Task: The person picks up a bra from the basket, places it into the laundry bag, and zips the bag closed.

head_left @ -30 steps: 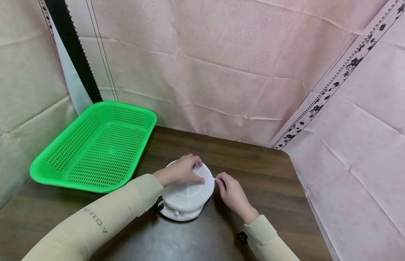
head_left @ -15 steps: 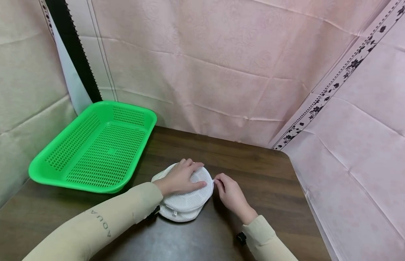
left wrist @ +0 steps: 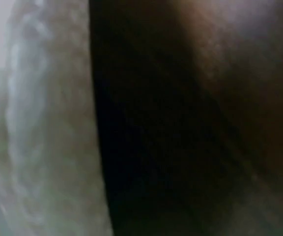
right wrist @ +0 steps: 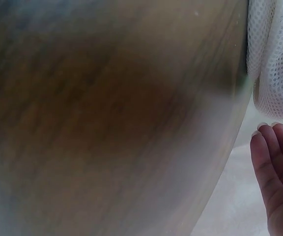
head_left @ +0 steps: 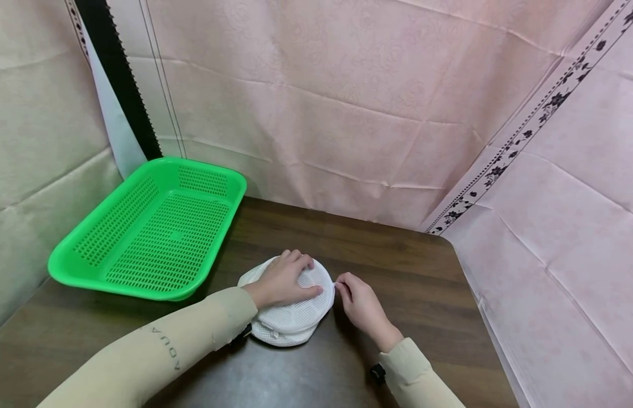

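A round white mesh laundry bag (head_left: 296, 314) lies on the table, its layers stacked and slightly bulging. My left hand (head_left: 285, 277) rests on top, thumb and fingers spread apart over the mesh. At the bag's right edge my right hand (head_left: 359, 300) pinches a small white tab between thumb and forefinger. In the right wrist view the mesh bag (right wrist: 279, 73) shows at the upper right, with the right hand's fingers (right wrist: 264, 157) just below it. The left wrist view is dark and blurred, with pale cloth along its left side.
A green plastic basket (head_left: 234, 221) with slotted sides stands at the back left of the brown wooden table (head_left: 398, 260). Pale patterned cloth (head_left: 347, 113) hangs behind the table and along both sides.
My left hand has come down flatter onto the bag, and more of the bag shows at its left, beyond the wrist. My right hand has stayed at the bag's right edge.
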Tool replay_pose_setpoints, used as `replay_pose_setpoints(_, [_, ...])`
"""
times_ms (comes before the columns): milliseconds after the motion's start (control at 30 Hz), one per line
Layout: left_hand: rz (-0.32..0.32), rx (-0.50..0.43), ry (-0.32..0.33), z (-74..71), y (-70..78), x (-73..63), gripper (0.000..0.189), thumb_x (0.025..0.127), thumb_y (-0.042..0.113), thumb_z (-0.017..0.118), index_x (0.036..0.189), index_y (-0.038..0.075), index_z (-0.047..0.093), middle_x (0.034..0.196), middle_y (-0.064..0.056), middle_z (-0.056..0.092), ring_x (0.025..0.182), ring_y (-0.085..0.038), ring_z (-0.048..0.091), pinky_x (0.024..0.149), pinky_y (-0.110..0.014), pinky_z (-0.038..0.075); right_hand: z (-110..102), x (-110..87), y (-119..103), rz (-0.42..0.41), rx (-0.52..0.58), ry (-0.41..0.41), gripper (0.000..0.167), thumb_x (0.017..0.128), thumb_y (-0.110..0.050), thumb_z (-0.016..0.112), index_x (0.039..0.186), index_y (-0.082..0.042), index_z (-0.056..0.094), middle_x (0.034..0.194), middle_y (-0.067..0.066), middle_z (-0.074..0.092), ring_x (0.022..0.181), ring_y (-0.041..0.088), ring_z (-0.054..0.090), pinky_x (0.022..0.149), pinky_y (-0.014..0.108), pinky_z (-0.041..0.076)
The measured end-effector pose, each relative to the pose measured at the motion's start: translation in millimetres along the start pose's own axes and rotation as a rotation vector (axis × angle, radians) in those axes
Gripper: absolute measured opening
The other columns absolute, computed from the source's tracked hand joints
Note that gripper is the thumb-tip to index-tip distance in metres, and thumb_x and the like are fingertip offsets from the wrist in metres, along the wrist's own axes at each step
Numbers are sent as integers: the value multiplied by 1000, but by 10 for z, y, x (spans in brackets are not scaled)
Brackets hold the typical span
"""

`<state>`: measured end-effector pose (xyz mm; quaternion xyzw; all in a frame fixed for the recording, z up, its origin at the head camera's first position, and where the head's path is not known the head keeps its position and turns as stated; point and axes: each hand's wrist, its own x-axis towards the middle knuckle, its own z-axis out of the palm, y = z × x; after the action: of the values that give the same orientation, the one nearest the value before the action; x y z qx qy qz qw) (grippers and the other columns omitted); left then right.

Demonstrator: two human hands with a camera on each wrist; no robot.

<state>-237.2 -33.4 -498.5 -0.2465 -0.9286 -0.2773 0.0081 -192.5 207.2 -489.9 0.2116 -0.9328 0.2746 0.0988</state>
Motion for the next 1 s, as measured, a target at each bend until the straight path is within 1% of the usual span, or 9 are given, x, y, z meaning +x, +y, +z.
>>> replay_pose_setpoints(100, [-24, -22, 15, 30, -10, -5, 53, 86, 68, 75, 115, 25, 64, 111, 5, 59, 103, -18, 50, 88, -38, 46, 5, -7, -4, -5, -8, 9, 4, 104, -7, 69, 101, -10, 70, 91, -1, 66, 83, 16, 62, 80, 41, 58])
replay_pose_setpoints(233, [-48, -40, 26, 34, -18, -16, 52, 85, 67, 76, 112, 26, 63, 111, 5, 60, 104, -18, 51, 87, -39, 47, 15, -2, -10, -12, -8, 22, 5, 103, -5, 69, 100, -9, 69, 90, -1, 66, 82, 16, 62, 79, 41, 58])
replay_pose_setpoints(367, [-61, -52, 18, 16, -15, -23, 51, 85, 67, 77, 112, 26, 63, 111, 5, 60, 105, -19, 51, 87, -40, 47, 14, 2, -20, 10, 4, 14, 3, 104, -7, 69, 102, -9, 70, 91, -1, 66, 82, 17, 62, 80, 41, 58])
replay_pose_setpoints(533, [-87, -58, 1, 18, -17, -19, 52, 86, 69, 75, 112, 26, 63, 111, 5, 60, 106, -20, 52, 88, -40, 47, 21, 2, -28, 5, 1, 16, 5, 102, -4, 70, 101, -9, 70, 90, 0, 66, 82, 17, 62, 80, 41, 58])
replay_pose_setpoints(700, [-93, -50, 4, 47, -33, -11, 51, 86, 69, 74, 112, 27, 63, 111, 6, 60, 106, -19, 52, 88, -41, 48, 23, 0, -36, 25, 11, 3, 4, 103, -6, 69, 102, -9, 70, 92, 0, 67, 84, 18, 63, 82, 42, 58])
replay_pose_setpoints(833, [-92, -55, 4, 48, -39, -4, 50, 86, 69, 75, 111, 27, 63, 110, 6, 60, 105, -19, 51, 88, -40, 47, 20, -7, -48, 55, 21, -15, 4, 105, -8, 67, 103, -9, 70, 94, 0, 68, 84, 18, 63, 83, 42, 59])
replay_pose_setpoints(1000, [-100, -62, -3, 43, -35, -1, 49, 86, 68, 75, 111, 27, 63, 110, 6, 60, 106, -18, 51, 88, -40, 47, 20, -14, -53, 72, 22, -28, 4, 105, -9, 66, 104, -8, 70, 93, 0, 67, 84, 17, 62, 83, 41, 59])
